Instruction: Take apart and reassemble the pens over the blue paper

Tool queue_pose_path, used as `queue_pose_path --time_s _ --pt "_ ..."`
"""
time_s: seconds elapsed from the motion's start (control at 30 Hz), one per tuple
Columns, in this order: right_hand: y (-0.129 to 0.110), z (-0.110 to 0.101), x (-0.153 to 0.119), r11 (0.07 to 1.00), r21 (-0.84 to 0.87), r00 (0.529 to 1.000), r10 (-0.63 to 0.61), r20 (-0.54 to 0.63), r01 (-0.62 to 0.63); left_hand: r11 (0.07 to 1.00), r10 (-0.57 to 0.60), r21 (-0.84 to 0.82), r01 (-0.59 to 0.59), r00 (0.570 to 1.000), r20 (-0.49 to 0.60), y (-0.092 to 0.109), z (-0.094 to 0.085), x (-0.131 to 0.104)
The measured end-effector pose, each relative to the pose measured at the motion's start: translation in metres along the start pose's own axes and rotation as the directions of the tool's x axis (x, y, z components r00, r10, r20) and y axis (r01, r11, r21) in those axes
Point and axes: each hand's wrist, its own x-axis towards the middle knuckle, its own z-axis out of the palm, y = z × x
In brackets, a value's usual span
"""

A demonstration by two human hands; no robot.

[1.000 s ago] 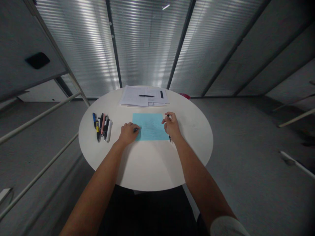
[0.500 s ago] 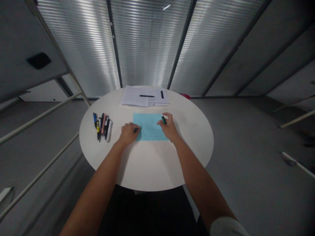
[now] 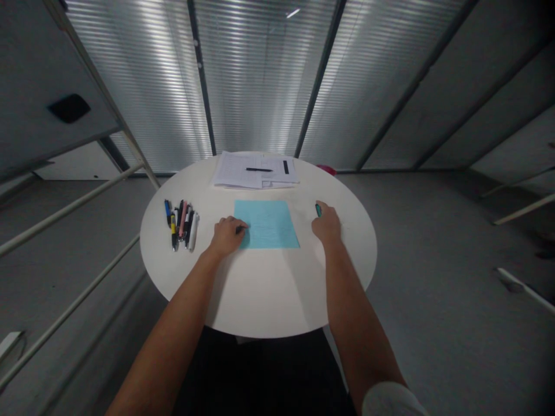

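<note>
— As the near side comes first, what is held?
— Left hand [image 3: 226, 237]: one small dark item [image 3: 240, 229], at the left edge of one blue sheet [image 3: 269, 224], flat on the table [image 3: 269, 289]. Right hand [image 3: 328, 224]: one green pen [image 3: 318, 210], right of the sheet.
— Farther?
— Assorted pens [image 3: 182, 222], left; stacked papers [image 3: 236, 170], one black pen [image 3: 259, 170] on top.

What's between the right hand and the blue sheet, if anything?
Nothing visible in the way: only white tabletop lies between the right hand, holding a green pen, and the blue sheet.

Green pen [image 3: 318, 210] half-hidden (right hand [image 3: 328, 224]), writing [image 3: 265, 226] unreadable; sleeve [image 3: 392, 400] cropped
</note>
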Motion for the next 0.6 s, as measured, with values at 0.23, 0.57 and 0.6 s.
queue_pose_path --time_s 0.23,0.57,0.6 --pt "0.028 -0.006 0.01 0.987 -0.076 0.99 0.14 -0.016 -0.141 0.998 -0.059 0.004 0.059 0.995 -0.076 0.002 -0.007 -0.001" --pt "0.009 -0.003 0.0 0.979 -0.078 0.98 0.185 -0.069 -0.191 0.774 -0.416 0.231 0.589 0.749 -0.517 -0.005 -0.018 -0.014" --pt "0.005 -0.002 0.0 0.983 -0.055 0.983 0.171 -0.071 -0.175 0.771 -0.41 0.245 0.588 0.753 -0.515 -0.006 -0.016 -0.015"
